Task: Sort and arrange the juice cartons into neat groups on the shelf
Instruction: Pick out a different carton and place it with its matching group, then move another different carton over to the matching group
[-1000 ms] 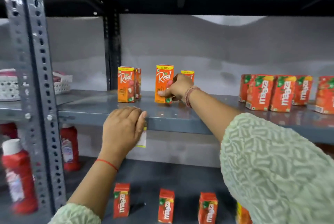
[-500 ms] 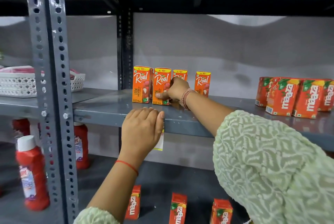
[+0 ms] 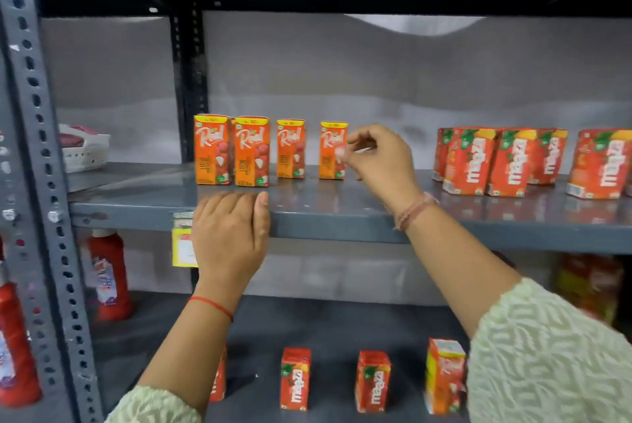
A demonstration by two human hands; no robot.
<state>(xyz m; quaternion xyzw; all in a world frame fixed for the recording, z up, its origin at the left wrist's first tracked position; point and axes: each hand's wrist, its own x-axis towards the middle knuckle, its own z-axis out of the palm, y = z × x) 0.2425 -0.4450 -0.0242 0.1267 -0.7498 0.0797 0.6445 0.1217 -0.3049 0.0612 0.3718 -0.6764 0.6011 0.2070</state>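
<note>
Several orange Real juice cartons stand upright on the grey middle shelf (image 3: 342,214): two touching at the left (image 3: 212,149) (image 3: 252,151), a third (image 3: 290,149) apart, and a fourth (image 3: 331,149) further right. My right hand (image 3: 379,159) is at the fourth carton's right edge, fingers loosely curled and apart, fingertips at or touching it. My left hand (image 3: 229,234) lies palm-down over the shelf's front edge, holding nothing. Red Maaza cartons (image 3: 478,163) are grouped at the right of the same shelf.
On the lower shelf stand Maaza cartons (image 3: 295,378) (image 3: 372,381) and a yellow-sided carton (image 3: 444,376). Red bottles (image 3: 109,275) are at the lower left behind the perforated upright (image 3: 41,183). A white basket (image 3: 82,149) sits far left. A yellow price tag (image 3: 183,248) hangs from the shelf edge.
My right hand slid a Real carton left against the first one, let go, and moved right to the fourth carton. My left hand stayed on the shelf edge.
</note>
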